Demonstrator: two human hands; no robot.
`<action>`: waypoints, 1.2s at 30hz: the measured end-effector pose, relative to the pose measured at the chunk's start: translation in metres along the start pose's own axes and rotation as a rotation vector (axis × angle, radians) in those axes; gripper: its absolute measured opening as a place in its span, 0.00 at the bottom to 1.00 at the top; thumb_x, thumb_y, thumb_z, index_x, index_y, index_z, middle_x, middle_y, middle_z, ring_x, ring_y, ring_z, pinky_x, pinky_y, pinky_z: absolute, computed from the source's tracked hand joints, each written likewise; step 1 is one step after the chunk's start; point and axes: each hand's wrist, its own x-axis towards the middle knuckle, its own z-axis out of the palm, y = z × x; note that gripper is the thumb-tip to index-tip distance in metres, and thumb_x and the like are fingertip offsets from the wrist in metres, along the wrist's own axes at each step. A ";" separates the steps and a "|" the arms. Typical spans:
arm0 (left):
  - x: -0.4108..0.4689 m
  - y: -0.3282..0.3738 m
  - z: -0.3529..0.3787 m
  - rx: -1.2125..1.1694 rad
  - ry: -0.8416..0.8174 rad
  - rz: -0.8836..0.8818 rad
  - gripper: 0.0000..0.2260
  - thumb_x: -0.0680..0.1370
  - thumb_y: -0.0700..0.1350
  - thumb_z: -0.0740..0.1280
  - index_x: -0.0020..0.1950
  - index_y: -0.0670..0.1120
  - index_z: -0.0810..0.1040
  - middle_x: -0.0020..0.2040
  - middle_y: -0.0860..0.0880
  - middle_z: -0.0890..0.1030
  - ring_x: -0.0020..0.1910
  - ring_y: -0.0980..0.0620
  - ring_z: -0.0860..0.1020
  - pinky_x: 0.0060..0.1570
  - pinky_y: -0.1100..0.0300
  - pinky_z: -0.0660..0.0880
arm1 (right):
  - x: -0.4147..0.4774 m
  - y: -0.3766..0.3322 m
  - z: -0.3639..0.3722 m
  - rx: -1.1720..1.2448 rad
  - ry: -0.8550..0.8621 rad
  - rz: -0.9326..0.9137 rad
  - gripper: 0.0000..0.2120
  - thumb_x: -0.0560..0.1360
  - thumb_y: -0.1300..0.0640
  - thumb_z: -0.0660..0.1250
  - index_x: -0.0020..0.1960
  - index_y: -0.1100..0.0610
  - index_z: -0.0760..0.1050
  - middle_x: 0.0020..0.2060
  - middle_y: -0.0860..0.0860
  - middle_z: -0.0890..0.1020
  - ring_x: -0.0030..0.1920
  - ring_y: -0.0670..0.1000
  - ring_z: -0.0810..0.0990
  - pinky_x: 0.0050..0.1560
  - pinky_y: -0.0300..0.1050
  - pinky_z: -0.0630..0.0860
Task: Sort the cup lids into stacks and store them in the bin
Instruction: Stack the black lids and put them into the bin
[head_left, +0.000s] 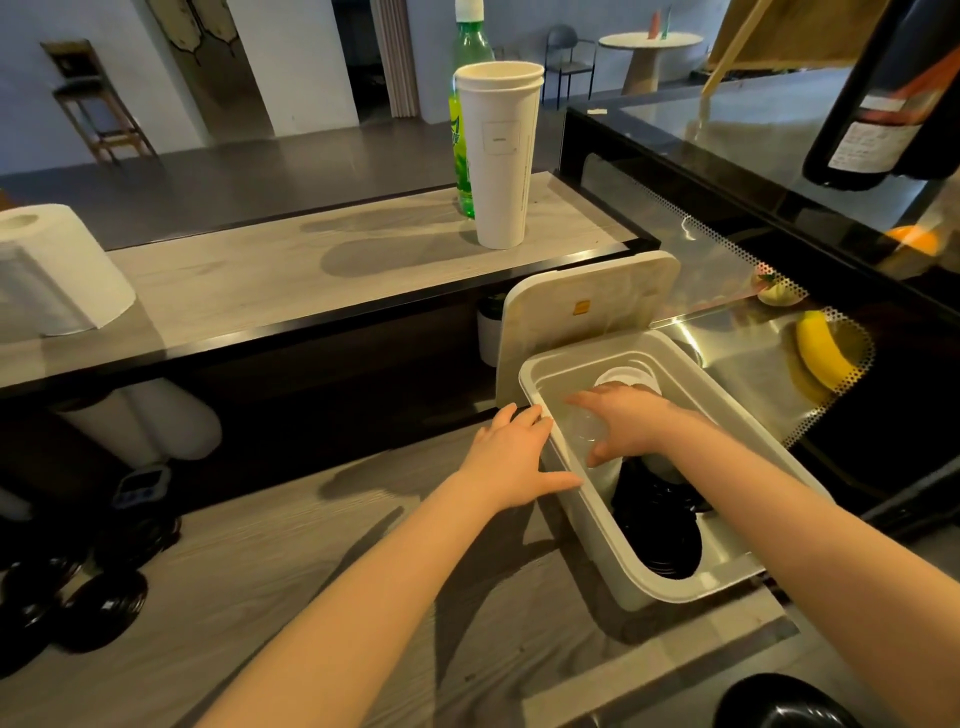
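Gripping clear lids (587, 430) in bin (589, 519), right hand (634, 422) curled (left hand (511, 453) flat on rim).

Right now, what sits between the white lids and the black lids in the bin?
The right hand, holding clear lids, as the head view shows.

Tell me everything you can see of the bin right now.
The bin is white, slightly translucent plastic, oblong with rounded corners, open, on the wooden counter beside the glass case. Its lid stands propped at the far end. Inside lie black lids nearest, clear lids in the middle, white lids farthest. The left hand rests on its left rim; the right hand reaches inside, gripping the clear lids.
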 end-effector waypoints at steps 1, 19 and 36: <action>-0.001 -0.002 -0.003 0.027 0.006 0.002 0.37 0.74 0.65 0.61 0.77 0.47 0.56 0.77 0.48 0.54 0.76 0.43 0.49 0.71 0.42 0.55 | -0.003 0.000 -0.002 0.035 0.018 0.005 0.41 0.70 0.44 0.72 0.76 0.50 0.55 0.70 0.51 0.68 0.70 0.54 0.65 0.67 0.50 0.67; -0.148 -0.148 -0.034 0.046 0.248 -0.279 0.23 0.78 0.55 0.62 0.69 0.46 0.69 0.68 0.49 0.71 0.68 0.48 0.67 0.63 0.51 0.68 | -0.025 -0.174 0.000 0.413 0.322 -0.096 0.21 0.76 0.49 0.65 0.68 0.50 0.69 0.59 0.49 0.78 0.59 0.49 0.76 0.55 0.44 0.73; -0.323 -0.321 0.056 -0.256 0.104 -0.720 0.23 0.79 0.52 0.61 0.71 0.43 0.66 0.71 0.47 0.64 0.69 0.48 0.63 0.65 0.57 0.64 | 0.025 -0.433 0.075 0.331 -0.105 -0.265 0.21 0.77 0.48 0.64 0.68 0.51 0.68 0.64 0.52 0.75 0.61 0.53 0.74 0.59 0.50 0.74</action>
